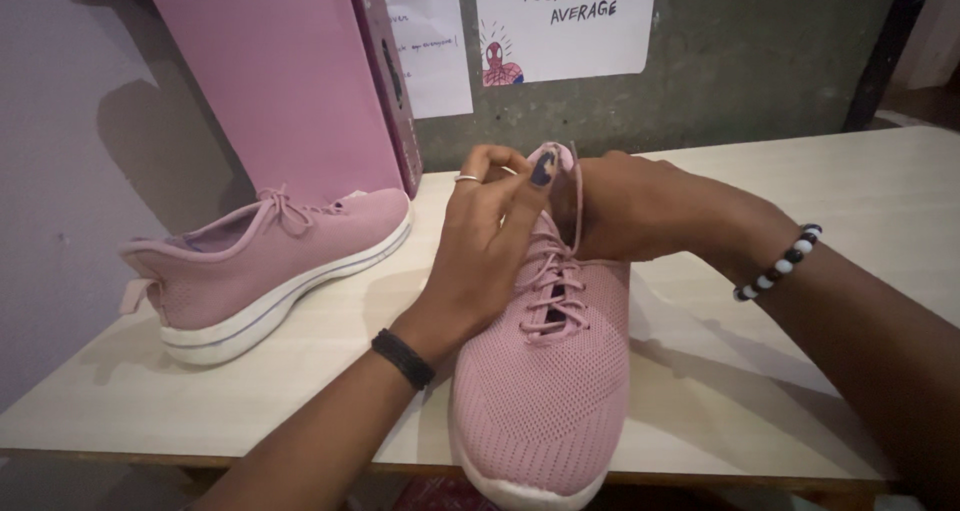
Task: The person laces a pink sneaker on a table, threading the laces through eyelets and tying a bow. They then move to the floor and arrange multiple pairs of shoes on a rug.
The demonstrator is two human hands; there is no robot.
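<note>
**Both hands at the collar of the near pink shoe**

Your left hand (478, 241) sits over the inner side of the pink knitted mesh sneaker with the white sole (545, 381), which lies toe towards you at the front edge of the pale wooden table (800, 191). Its fingers are pinched narrowly on the shoe's upright tongue (556, 171) near the top, a silver ring showing on one finger and a black band at the wrist. Your right hand (640, 211) is closed around the collar on the outer side (its fingertips are hidden behind the tongue, so just how they grip cannot be told). A black-and-white beaded bracelet (780, 263) circles that wrist. The pink laces (550, 286) run loosely up the throat between your hands.

The matching pink mesh sneaker (270, 266) stands well apart to the left, side-on, its laces tied. Behind it a pink cardboard box lid (285, 81) leans upright against the wall, with white paper sheets (565, 21) pinned beside it.
</note>
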